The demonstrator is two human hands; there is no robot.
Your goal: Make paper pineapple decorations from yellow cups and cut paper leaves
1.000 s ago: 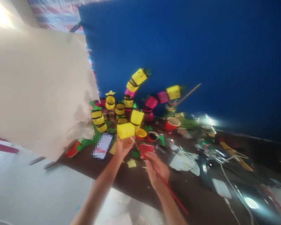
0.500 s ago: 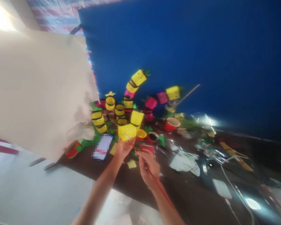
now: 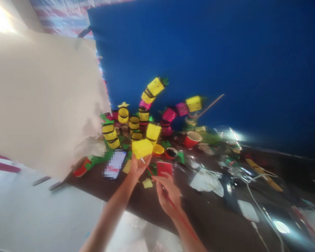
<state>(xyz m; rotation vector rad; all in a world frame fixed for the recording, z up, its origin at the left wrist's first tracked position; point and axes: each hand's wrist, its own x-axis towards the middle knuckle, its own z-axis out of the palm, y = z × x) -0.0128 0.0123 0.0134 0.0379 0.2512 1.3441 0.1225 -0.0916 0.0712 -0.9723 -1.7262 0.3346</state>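
Observation:
A yellow cup-shaped piece [image 3: 142,148] is held up by my left hand [image 3: 138,165], whose fingers wrap its lower side. In my right hand [image 3: 168,190] is a long red paintbrush [image 3: 179,214], pinched near its front, with its pale tip close to the lower edge of the yellow piece. Whether the tip touches it cannot be made out. Just behind stands another yellow cup [image 3: 153,132]. An orange-yellow paint cup [image 3: 158,150] and a cup with dark content [image 3: 171,153] sit to the right of the held piece.
A phone [image 3: 115,164] lies left of my hands, a red notebook [image 3: 164,168] beyond my right hand. Yellow and pink cup stacks [image 3: 148,95] rise behind. To the right are a red cup [image 3: 192,140], a white cloth [image 3: 207,182], a wooden stick [image 3: 264,175] and cables.
My right hand has moved slightly down and right, and the brush tip has drawn back from the face of the yellow piece to its lower edge.

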